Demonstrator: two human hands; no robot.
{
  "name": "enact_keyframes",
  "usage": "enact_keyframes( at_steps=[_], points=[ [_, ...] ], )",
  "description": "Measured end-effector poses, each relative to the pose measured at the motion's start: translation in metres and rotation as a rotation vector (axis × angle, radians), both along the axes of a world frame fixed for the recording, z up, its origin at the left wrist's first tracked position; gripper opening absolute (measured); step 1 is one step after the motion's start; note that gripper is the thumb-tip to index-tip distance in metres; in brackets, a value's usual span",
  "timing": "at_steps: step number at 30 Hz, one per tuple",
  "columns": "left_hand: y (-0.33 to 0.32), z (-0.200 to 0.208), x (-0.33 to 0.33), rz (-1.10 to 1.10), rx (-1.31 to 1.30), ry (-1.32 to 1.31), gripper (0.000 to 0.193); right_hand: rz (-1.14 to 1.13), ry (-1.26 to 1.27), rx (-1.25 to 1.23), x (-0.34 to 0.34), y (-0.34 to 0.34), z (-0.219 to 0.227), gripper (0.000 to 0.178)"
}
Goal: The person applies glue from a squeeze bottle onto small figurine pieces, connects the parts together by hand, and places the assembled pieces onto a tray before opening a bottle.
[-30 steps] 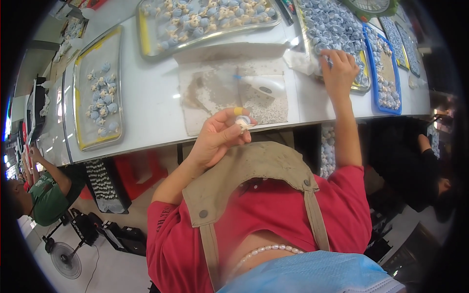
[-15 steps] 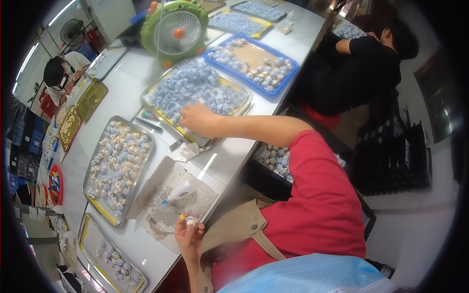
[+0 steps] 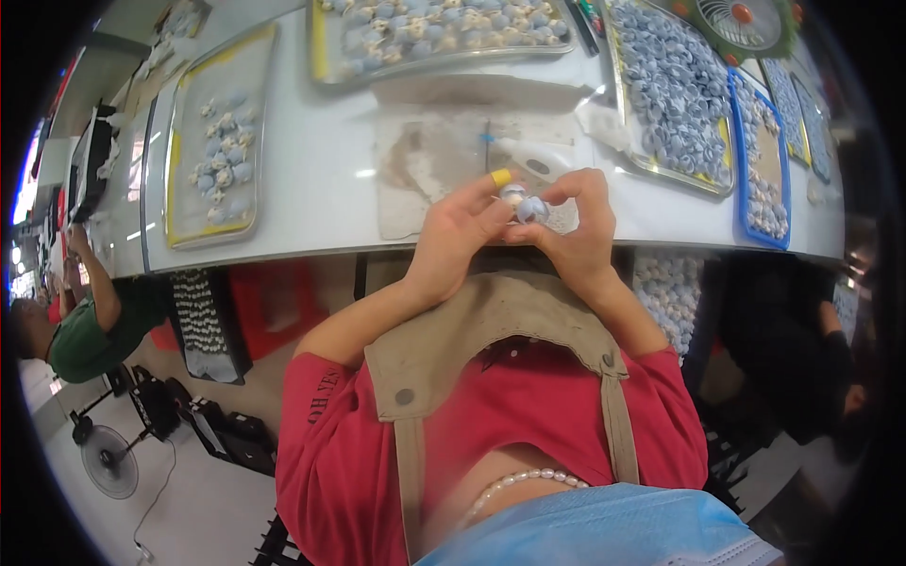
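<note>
In front of my apron, my left hand (image 3: 453,231) pinches a small cream-and-blue figure piece (image 3: 512,195); a yellow band wraps one finger. My right hand (image 3: 582,224) holds a small rounded blue-grey shell piece (image 3: 532,209) between thumb and index finger. The two pieces are side by side and seem to touch, though the fingers partly hide where they meet. Just beyond my hands, a white squeeze bottle (image 3: 538,158) with a blue tip lies on a stained cardboard sheet (image 3: 401,212).
A tray (image 3: 618,71) of blue-grey shells stands at right, beside a blue-rimmed tray (image 3: 782,203). Another tray (image 3: 444,64) with cream-and-blue pieces lies beyond the cardboard. At left is a sparsely filled tray (image 3: 177,212). A green fan (image 3: 746,19) stands far right. Other people sit at both sides.
My right hand has come back from the tray of blue-grey shells, bringing one shell to the piece in my left hand. The view has swung round to face the table's edge.
</note>
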State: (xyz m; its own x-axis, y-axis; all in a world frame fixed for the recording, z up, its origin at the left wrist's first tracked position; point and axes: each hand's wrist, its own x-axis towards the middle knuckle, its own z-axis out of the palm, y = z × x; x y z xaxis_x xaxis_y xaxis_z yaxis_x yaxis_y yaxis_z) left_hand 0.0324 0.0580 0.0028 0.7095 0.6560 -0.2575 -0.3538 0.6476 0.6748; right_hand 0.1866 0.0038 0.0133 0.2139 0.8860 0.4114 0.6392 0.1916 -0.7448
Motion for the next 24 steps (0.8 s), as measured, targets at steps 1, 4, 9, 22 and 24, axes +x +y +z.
enact_keyframes(
  at_steps=[1, 4, 9, 22, 24],
  points=[
    [-0.006, 0.002, -0.007, 0.026, -0.007, 0.008, 0.043, 0.0, -0.043, 0.013, -0.005, -0.003, 0.001, 0.037],
    [-0.019, -0.01, -0.012, 0.03, 0.0, 0.001, 0.043, 0.029, -0.159, 0.029, -0.013, -0.008, -0.014, 0.034],
    [-0.019, -0.01, -0.026, 0.057, 0.077, 0.036, 0.039, 0.103, -0.144, -0.028, -0.027, -0.013, 0.004, 0.033],
    [-0.023, -0.004, -0.025, 0.098, 0.27, 0.189, 0.033, 0.181, -0.449, 0.069, -0.018, -0.008, 0.022, 0.022],
    [-0.025, 0.0, -0.019, 0.126, 0.336, 0.201, 0.029, 0.207, -0.335, 0.041, -0.004, -0.009, 0.02, 0.023]
  ],
)
